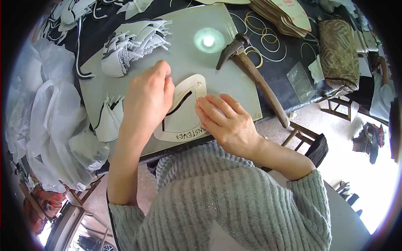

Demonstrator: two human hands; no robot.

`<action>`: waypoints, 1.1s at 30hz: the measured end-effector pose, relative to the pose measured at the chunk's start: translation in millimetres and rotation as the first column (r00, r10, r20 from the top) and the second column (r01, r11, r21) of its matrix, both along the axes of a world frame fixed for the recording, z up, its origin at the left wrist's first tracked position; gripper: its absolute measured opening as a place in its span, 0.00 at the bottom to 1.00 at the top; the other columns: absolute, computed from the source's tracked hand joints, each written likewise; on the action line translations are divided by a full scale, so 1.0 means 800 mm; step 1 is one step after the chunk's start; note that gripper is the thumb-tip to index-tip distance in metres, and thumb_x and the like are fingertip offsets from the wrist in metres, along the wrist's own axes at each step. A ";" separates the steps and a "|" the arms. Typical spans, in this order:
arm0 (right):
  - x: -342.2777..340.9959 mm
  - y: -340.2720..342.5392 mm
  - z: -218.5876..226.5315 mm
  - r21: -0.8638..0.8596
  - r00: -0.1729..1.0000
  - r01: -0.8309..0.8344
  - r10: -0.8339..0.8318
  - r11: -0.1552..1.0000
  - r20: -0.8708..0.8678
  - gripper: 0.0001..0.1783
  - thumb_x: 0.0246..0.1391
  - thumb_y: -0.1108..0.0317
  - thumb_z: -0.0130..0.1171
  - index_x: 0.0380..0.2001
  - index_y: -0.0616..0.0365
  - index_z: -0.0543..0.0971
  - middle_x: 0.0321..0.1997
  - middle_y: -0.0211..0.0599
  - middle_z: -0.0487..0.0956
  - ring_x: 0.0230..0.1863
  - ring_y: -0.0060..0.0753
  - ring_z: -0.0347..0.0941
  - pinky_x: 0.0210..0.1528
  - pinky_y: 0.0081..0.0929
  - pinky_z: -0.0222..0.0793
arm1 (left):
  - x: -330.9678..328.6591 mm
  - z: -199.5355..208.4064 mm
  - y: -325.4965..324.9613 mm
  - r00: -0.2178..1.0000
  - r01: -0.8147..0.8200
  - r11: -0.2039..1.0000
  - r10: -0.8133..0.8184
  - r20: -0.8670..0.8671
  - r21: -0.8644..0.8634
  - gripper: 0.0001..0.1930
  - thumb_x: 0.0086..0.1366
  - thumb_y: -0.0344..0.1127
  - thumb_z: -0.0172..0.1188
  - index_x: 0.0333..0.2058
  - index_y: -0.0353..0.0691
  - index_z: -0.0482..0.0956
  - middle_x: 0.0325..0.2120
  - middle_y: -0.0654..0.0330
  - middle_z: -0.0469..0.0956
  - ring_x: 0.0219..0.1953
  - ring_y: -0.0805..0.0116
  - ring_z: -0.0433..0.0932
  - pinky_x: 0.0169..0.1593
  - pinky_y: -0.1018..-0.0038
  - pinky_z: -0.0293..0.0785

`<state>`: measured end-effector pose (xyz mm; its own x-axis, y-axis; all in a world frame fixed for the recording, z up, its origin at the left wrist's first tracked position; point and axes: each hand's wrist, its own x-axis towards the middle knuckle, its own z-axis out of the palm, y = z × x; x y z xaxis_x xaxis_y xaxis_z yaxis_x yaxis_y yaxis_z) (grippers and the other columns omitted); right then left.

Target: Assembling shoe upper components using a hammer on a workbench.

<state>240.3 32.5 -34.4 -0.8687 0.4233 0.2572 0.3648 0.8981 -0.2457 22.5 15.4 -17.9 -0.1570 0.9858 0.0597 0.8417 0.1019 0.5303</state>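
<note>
Left hand [150, 90]: curled, cannot tell whether gripping
Right hand [228, 123]: at cream template's [201, 85] edge, grip unclear
Hammer [260, 82]: partly on board [188, 29]

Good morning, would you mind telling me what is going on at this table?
A person is working over a cream, curved template on a pale board. The right hand is at the template's right edge; the left hand is curled by its left side, and whether it holds anything is hidden. A wooden-handled hammer lies to the right, and bunched white cut pieces lie beyond the left hand.
</note>
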 end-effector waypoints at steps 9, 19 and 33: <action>-0.005 -0.002 -0.002 -0.069 0.999 -0.025 0.022 0.997 -0.047 0.24 0.43 0.69 0.64 0.46 0.67 0.78 0.53 0.41 0.75 0.55 0.40 0.73 0.57 0.36 0.74 | 0.006 0.015 0.007 0.973 0.229 0.942 -0.225 0.042 -0.244 0.08 0.55 0.28 0.66 0.29 0.33 0.75 0.23 0.54 0.80 0.24 0.59 0.81 0.28 0.68 0.75; -0.008 -0.004 -0.002 -0.070 0.996 -0.042 0.036 0.997 -0.077 0.23 0.42 0.69 0.65 0.44 0.68 0.79 0.51 0.42 0.75 0.54 0.40 0.74 0.55 0.33 0.76 | 0.015 0.004 -0.002 0.820 0.134 0.977 -0.203 -0.535 -0.165 0.07 0.55 0.26 0.61 0.29 0.36 0.71 0.21 0.58 0.76 0.24 0.61 0.82 0.29 0.72 0.80; 0.000 -0.001 0.003 -0.094 0.996 -0.084 0.084 0.992 -0.005 0.17 0.41 0.69 0.60 0.37 0.66 0.81 0.48 0.40 0.75 0.57 0.43 0.70 0.53 0.30 0.77 | 0.080 0.037 -0.006 0.746 0.259 0.919 -0.386 -0.542 -0.298 0.07 0.46 0.29 0.65 0.26 0.38 0.77 0.20 0.60 0.78 0.23 0.67 0.81 0.26 0.73 0.79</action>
<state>240.4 31.7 -31.9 -0.9019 0.3712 0.2209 0.2887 0.8984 -0.3310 86.8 10.3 11.6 0.1748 0.9713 -0.1613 0.9796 -0.1880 -0.0704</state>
